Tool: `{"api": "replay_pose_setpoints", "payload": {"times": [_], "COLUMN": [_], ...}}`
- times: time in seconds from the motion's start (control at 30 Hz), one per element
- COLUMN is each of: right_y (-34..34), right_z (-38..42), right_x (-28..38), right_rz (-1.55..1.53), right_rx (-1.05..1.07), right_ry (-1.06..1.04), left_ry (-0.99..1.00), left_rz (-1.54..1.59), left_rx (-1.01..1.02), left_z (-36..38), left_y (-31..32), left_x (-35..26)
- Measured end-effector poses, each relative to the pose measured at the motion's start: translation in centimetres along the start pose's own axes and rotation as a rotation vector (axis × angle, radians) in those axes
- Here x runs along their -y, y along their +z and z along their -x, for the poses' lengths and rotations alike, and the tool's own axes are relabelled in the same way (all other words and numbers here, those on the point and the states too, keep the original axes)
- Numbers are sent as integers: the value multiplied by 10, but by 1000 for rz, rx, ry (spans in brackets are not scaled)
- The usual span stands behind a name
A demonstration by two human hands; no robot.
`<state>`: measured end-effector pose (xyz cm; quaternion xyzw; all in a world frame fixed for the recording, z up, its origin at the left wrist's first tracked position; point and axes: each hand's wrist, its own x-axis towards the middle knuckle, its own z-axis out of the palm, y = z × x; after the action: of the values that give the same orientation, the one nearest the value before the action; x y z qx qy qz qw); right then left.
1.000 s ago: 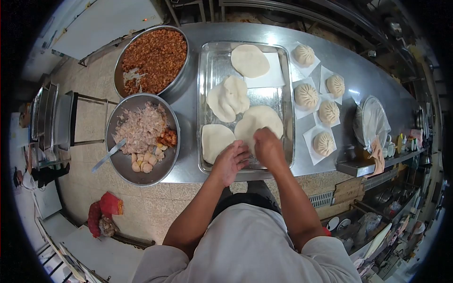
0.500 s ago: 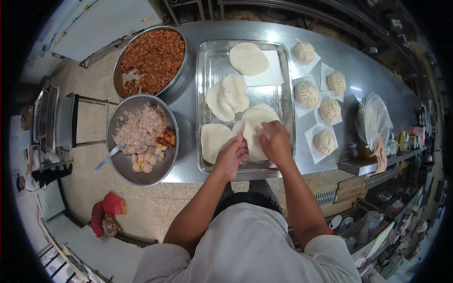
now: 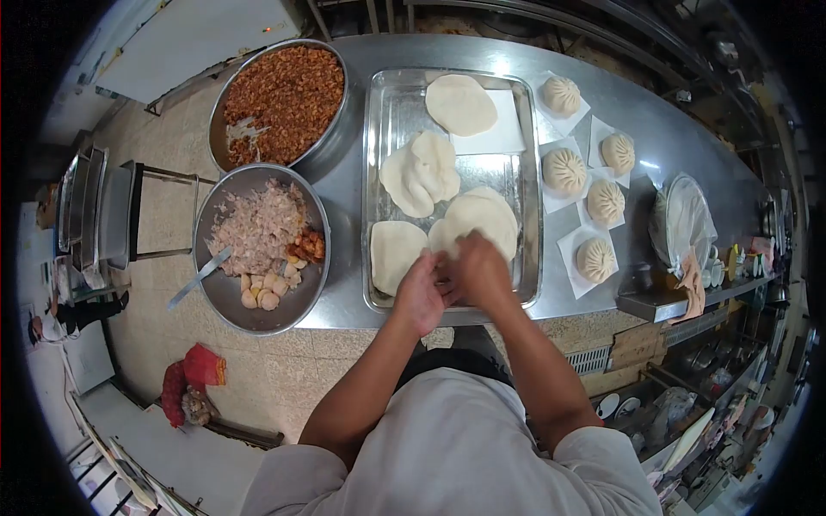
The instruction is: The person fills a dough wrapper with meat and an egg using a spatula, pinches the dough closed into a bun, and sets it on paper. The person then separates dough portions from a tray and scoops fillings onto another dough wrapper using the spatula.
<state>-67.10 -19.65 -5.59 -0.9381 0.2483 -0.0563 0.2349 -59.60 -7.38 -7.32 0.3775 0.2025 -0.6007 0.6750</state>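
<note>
Several flat rounds of dough lie in a shallow metal tray [image 3: 372,172]. My left hand [image 3: 420,294] is at the near edge of the stacked dough wrappers [image 3: 486,215], its fingers curled in and its thumb side against the edge of a wrapper. Right beside it, my right hand [image 3: 478,271] bends down over the same edge; its fingers are blurred and partly hidden. To the left lies a single dough wrapper [image 3: 396,258]. A folded, rumpled dough piece [image 3: 422,176] sits behind, and another dough round [image 3: 462,105] rests partly on white paper [image 3: 503,129] at the back.
Left of the tray stand a bowl of reddish-brown filling [image 3: 284,99] and a bowl of minced meat [image 3: 254,224] with a spatula [image 3: 200,277] in it. Several pleated buns [image 3: 564,172] sit on paper squares at the right. Beyond them is a plastic-covered container [image 3: 684,219].
My right hand has moved left and toward me, close against my left hand. The dough flap that was lifted between the hands now lies flatter. The view has shifted slightly.
</note>
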Motion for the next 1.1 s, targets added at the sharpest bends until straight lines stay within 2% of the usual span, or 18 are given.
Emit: {"api": "replay_pose_setpoints", "payload": {"times": [0.07,0.17,0.23,0.27,0.3,0.4,0.47,0.5,0.57,0.6,0.67,0.73,0.8,0.87,0.9,0.97,1.03,1.1], "right_y": [4,-28,-40,-46,-46,-23,-14,-12,-7,-9,-15,-13,-9,-6,-9,-18,-50,-82], "right_z": [30,46,34,27,15,4,5,6,7,2,-9,-12,-12,-12,-14,-17,-18,-12], "right_x": [29,46,25,17,3,-23,-27,-25,-19,-17,-14,-17,-20,-26,-27,-32,-31,-41], "right_rz": [-112,-472,-623,-533,-391,-238,-214,-214,-7,-7,-283,-306,-330,-205,-205,-357,-479,-603], "right_rx": [219,247,153,3,-102,-138,-32,-24,-95,-95,104,134,165,216,214,301,343,384], "right_ry": [-265,-234,-175,-39,-30,96,156,154,94,91,376,394,413,190,185,195,262,333], "left_ry": [-17,-69,-95,-97,-75,-71,-79,-46,-14,0,14,46,84,126,113,104,115,144], "left_rz": [122,185,213,214,220,219,224,148,74,29,-13,-91,-158,-225,-258,-291,-184,-179], "left_rx": [50,137,177,172,149,108,77,54,27,-23,-74,-143,-110,-78,-86,-93,61,128], "left_z": [17,34,37,39,38,32,27,28,30,30,33,35,28,21,19,17,25,50], "left_y": [5,-7,-11,-9,-2,-3,-11,-11,-9,-4,5,12,7,-1,-1,-4,-1,11], "left_x": [-8,-19,-21,-20,-21,-17,-13,-11,-7,-8,-9,-10,-10,-9,-10,-13,-23,-39]}}
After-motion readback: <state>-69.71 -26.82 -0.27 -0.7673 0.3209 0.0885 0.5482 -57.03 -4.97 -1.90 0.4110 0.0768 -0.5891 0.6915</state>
